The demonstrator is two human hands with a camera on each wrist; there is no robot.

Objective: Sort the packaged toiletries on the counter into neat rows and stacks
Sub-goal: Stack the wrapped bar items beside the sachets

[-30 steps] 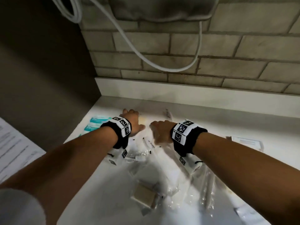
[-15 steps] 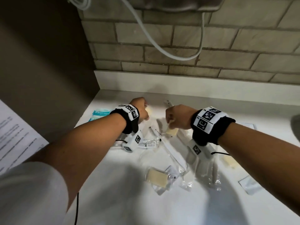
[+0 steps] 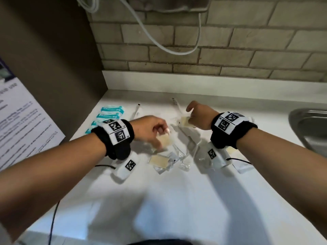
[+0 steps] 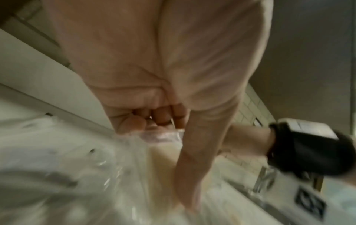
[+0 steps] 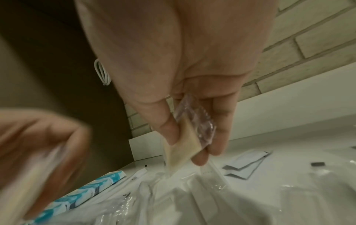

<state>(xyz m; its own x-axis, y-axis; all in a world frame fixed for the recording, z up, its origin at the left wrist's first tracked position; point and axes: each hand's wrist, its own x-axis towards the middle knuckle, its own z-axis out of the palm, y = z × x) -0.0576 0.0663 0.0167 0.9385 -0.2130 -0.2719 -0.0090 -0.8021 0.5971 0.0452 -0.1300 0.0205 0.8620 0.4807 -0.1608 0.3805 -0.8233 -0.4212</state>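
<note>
My left hand [image 3: 155,131] holds a cream soap bar in clear wrap [image 3: 165,140] just above the white counter [image 3: 177,200]; the left wrist view shows the fingers [image 4: 159,117] curled on the wrap [image 4: 161,137]. My right hand [image 3: 194,115] pinches a second wrapped cream soap [image 3: 184,121], seen between thumb and fingers [image 5: 185,143]. A third wrapped soap [image 3: 159,161] lies on the counter below the left hand. Clear-wrapped toothbrushes [image 3: 185,138] lie tangled between the hands. A row of teal packets [image 3: 111,112] sits at the back left.
A steel sink [image 3: 309,128] is at the right edge. A brick wall [image 3: 194,50] with a white cable [image 3: 159,41] rises behind. A dark panel [image 3: 62,68] bounds the left, with a printed sheet [image 3: 21,121]. Flat white sachets [image 3: 242,167] lie at the right.
Both hands have lifted from the pile, each with a wrapped soap. The left hand drew back toward me; the right hand moved right.
</note>
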